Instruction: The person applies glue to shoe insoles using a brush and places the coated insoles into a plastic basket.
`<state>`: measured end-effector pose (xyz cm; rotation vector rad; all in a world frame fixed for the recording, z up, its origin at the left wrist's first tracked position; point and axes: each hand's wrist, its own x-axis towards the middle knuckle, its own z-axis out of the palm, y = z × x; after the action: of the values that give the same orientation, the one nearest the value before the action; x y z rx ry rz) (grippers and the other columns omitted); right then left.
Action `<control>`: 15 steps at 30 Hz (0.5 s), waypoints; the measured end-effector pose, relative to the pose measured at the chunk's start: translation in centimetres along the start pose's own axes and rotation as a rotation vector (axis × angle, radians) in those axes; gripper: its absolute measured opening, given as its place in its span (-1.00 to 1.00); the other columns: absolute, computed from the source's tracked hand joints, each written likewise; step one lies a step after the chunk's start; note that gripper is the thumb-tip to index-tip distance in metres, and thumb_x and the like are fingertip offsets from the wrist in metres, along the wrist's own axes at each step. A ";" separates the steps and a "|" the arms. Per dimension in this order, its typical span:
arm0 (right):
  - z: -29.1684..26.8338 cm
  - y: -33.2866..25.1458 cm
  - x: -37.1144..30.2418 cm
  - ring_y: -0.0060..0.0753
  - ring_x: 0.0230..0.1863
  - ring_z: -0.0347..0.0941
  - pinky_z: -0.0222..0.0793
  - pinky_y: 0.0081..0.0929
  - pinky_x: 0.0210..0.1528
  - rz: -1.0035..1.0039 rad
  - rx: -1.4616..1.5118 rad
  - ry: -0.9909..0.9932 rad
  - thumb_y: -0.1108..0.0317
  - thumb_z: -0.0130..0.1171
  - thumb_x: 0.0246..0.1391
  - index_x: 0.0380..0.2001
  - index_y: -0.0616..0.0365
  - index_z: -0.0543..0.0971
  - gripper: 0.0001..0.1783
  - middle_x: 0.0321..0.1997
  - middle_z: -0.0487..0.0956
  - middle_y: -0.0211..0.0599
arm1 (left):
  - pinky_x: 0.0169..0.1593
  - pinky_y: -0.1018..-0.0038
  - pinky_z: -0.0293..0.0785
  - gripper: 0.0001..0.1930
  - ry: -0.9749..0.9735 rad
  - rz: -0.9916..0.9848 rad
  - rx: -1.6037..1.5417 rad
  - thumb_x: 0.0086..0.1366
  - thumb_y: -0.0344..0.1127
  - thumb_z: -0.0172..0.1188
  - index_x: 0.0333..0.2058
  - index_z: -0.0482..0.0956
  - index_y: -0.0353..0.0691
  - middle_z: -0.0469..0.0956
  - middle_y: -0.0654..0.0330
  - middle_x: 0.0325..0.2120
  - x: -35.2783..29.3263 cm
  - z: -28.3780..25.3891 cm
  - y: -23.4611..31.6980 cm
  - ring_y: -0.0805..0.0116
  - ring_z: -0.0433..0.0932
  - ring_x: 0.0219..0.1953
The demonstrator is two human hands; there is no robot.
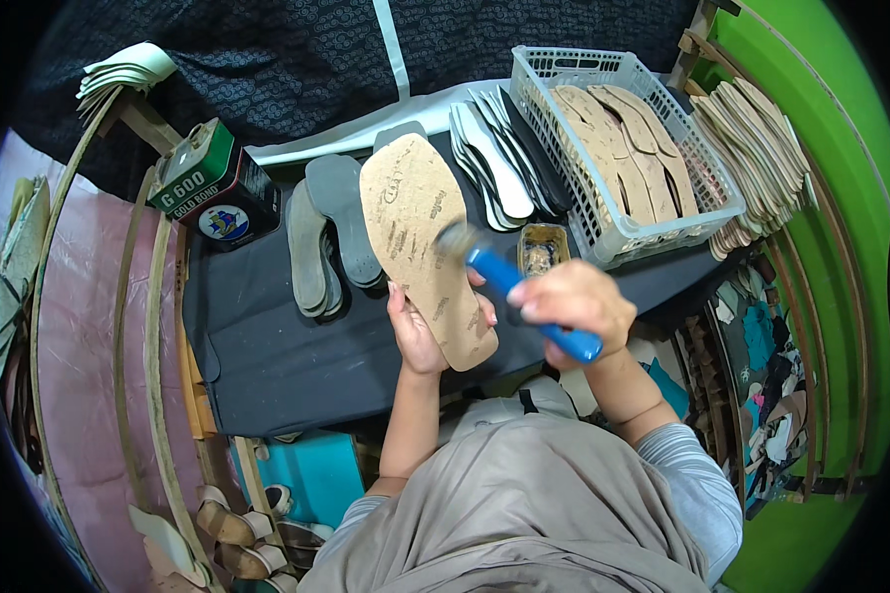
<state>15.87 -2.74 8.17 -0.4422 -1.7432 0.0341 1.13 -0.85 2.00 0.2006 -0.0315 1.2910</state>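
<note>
My left hand (420,334) holds a tan insole board (412,222) near its heel end, thumb on one edge and fingertips showing at the other. The board is tilted up above the table, its wide toe end pointing away from me. Closed round the blue handle of a brush (504,272) is my right hand (578,304). The bristle end, somewhat blurred, lies against or just over the board's right edge; whether it touches I cannot tell. Behind the brush stands a small rectangular container (543,237) with pale residue inside.
Grey soles (341,227) lie left of the board on a dark-covered table (267,366). White and black sole pieces (494,163) lean behind it. A white plastic basket (663,235) holds tan insoles; more insoles (752,158) are stacked right. A green and black can (218,188) stands at left.
</note>
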 end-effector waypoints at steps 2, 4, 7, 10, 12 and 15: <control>-0.2 0.1 0.0 -0.33 -0.50 0.55 0.40 -0.54 -0.51 0.000 -0.084 0.029 0.57 0.24 -0.29 -0.41 0.19 0.53 -0.76 -0.40 0.60 -0.21 | -0.45 0.29 0.45 -0.31 0.005 0.019 0.163 0.30 0.23 -0.54 0.03 0.23 -0.27 0.42 0.03 -0.37 -0.1 -0.9 -0.1 0.08 0.50 -0.50; 0.1 -0.3 -1.1 -0.35 -0.51 0.53 0.40 -0.54 -0.51 -0.114 0.017 -0.158 0.54 0.22 -0.26 -0.40 0.20 0.54 -0.78 -0.38 0.60 -0.21 | -0.45 0.26 0.45 -0.29 0.026 0.031 0.628 0.28 0.25 -0.54 0.02 0.23 -0.28 0.41 0.02 -0.33 0.4 -1.9 0.3 0.06 0.50 -0.51; 0.7 -1.3 -1.0 -0.37 -0.54 0.48 0.41 -0.52 -0.51 -0.184 0.091 -0.264 0.52 0.20 -0.23 -0.39 0.21 0.55 -0.79 -0.38 0.60 -0.21 | -0.41 0.27 0.48 -0.26 -0.065 -0.082 0.447 0.26 0.27 -0.56 0.03 0.23 -0.29 0.46 -0.01 -0.31 0.2 -2.0 0.7 0.12 0.51 -0.50; -0.2 -0.1 -0.1 -0.39 -0.58 0.44 0.39 -0.53 -0.55 -0.069 -0.050 -0.048 0.55 0.16 -0.23 -0.43 0.23 0.55 -0.82 -0.38 0.58 -0.21 | -0.42 0.26 0.49 -0.28 -0.004 0.068 0.688 0.26 0.23 -0.54 0.05 0.21 -0.30 0.44 -0.08 -0.22 0.1 -1.9 0.3 0.10 0.53 -0.47; 0.1 -0.2 -0.3 -0.39 -0.58 0.44 0.38 -0.53 -0.55 -0.080 0.005 -0.084 0.54 0.15 -0.22 -0.43 0.22 0.55 -0.83 -0.38 0.58 -0.22 | -0.42 0.27 0.49 -0.28 -0.026 0.054 0.620 0.26 0.24 -0.54 0.06 0.20 -0.29 0.44 -0.07 -0.22 0.2 -2.4 0.0 0.09 0.53 -0.46; 0.7 -1.0 -1.8 -0.36 -0.55 0.46 0.38 -0.54 -0.54 -0.152 0.122 -0.223 0.42 0.09 -0.13 -0.42 0.21 0.57 -0.83 -0.38 0.58 -0.25 | -0.43 0.24 0.49 -0.25 -0.115 0.001 0.475 0.24 0.28 -0.53 0.07 0.18 -0.29 0.38 -0.03 -0.19 0.4 -2.3 0.2 0.03 0.53 -0.45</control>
<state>15.20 -4.08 6.64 -0.2219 -1.9779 0.0827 0.85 -0.05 -0.23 0.6811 0.1783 1.2715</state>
